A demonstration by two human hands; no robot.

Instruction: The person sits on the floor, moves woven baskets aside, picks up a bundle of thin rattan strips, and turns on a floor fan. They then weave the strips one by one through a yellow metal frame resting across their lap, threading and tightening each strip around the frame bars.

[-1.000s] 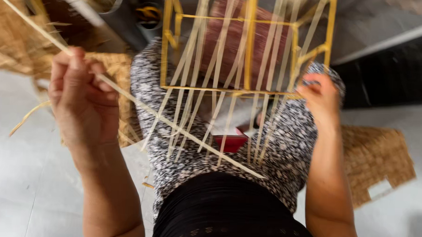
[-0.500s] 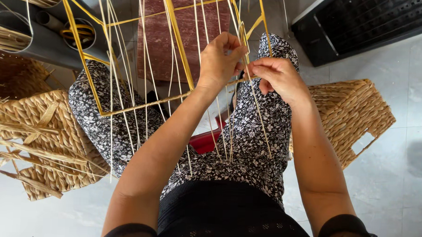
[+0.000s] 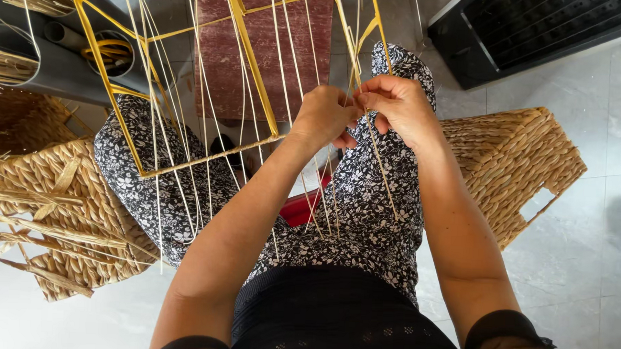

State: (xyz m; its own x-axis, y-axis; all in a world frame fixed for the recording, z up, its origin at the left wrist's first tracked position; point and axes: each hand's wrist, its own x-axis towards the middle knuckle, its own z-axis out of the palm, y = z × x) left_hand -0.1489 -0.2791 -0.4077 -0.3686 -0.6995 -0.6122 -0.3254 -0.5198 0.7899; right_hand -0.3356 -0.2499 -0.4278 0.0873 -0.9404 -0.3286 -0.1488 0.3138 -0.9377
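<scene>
Nearest to us, our two forearms run up over our lap in the flowered trousers [image 3: 384,218] toward the yellow wire frame [image 3: 249,62], which we take as our landmark. At the frame's near right corner our left hand [image 3: 324,115] and right hand [image 3: 397,107] meet, touching each other, each with its fingers pinched shut on the same pale straw strand [image 3: 383,171]; that strand hangs down from the hands across our right thigh, just beside the frame's right edge. More pale strands [image 3: 158,190] are strung over the frame and trail below its near bar. We judge that we are fastening or knotting this strand at that corner of the frame, with the frame's sides only sparsely covered so far. The next move seems to call for keeping the strand taut while it is drawn snug against the wire, without disturbing the neighbouring strands. To the left of the frame lies a woven straw basket [image 3: 61,214] with loose fibres; to its right, another woven basket [image 3: 510,168]. Beyond the frame sits a reddish block [image 3: 266,56], and far right of it a dark grille [image 3: 536,31] on the floor.
</scene>
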